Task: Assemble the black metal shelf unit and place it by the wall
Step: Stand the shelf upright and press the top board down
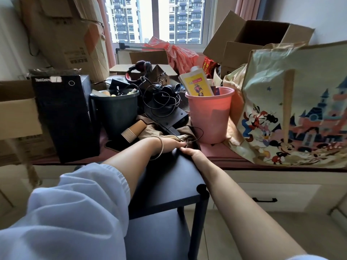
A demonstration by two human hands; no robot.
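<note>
1. The black metal shelf unit (pixel 169 186) stands on the floor, its far edge against the front edge of the window ledge (pixel 234 159).
2. 2 shelves of the unit are in view: the top shelf and 1 below it, joined at the near right corner by a round post.
3. The left hand (pixel 171 144) rests at the far edge of the top shelf, fingers curled over that edge; the grip appears to be on the edge itself, though the fingertips are hidden.
4. The right hand (pixel 192 153) lies on the same far edge, just beside the left hand, fingers bent downward over it.
5. On the ledge beyond the hands: a pink bucket (pixel 210 117), a dark bucket (pixel 116 109), a black computer tower (pixel 65 117) at the left, and a printed cartoon bag (pixel 296 109) at the right.
</note>
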